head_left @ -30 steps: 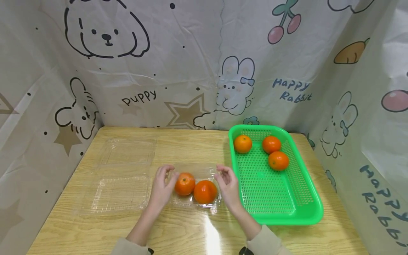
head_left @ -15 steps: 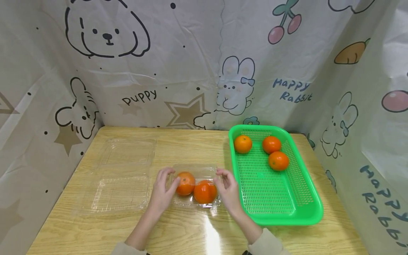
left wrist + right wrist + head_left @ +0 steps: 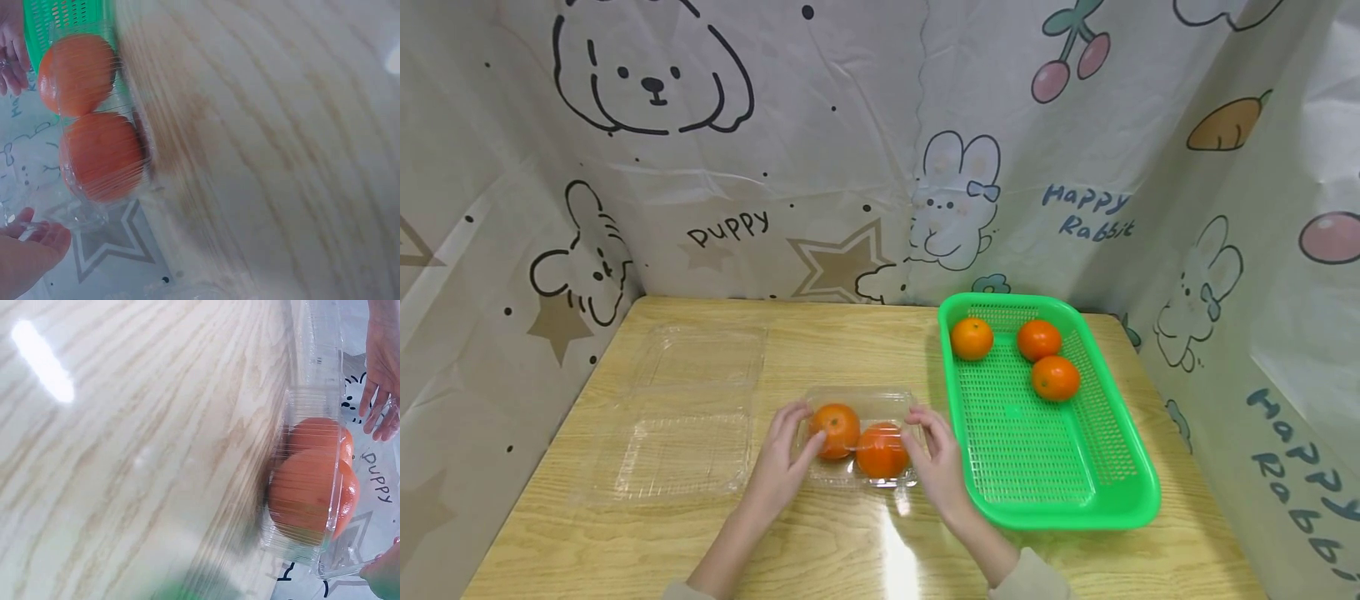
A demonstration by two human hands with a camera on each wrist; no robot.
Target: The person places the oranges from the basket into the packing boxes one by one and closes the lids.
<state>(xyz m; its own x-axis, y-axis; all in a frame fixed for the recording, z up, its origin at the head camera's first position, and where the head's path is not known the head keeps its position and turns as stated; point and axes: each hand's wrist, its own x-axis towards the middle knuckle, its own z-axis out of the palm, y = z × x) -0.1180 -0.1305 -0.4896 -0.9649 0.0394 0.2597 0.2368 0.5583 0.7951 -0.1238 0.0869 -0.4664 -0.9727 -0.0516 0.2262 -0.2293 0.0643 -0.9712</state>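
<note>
Two oranges (image 3: 836,431) sit side by side in a clear plastic clamshell box (image 3: 859,484) at the middle of the table. The box's hinged lid (image 3: 868,406) slants forward over them, its front edge above the fruit. At the lid's left side, my left hand (image 3: 781,457) pinches the edge between thumb and fingers. My right hand (image 3: 937,461) does the same at the right side, close to the green basket. In the left wrist view, the fingers (image 3: 55,239) meet the clear plastic edge. The right thumb (image 3: 382,575) is at the lid's corner in the right wrist view.
A green basket (image 3: 1120,487) holding three oranges (image 3: 1056,379) stands at the right. To the left lies another clear clamshell box (image 3: 681,458), opened flat with nothing in it. A printed cloth (image 3: 850,167) hangs behind and beside the wooden table (image 3: 820,550).
The lid has swung forward and down over the two oranges, with both hands following its edge slightly. The basket and the other box have stayed put.
</note>
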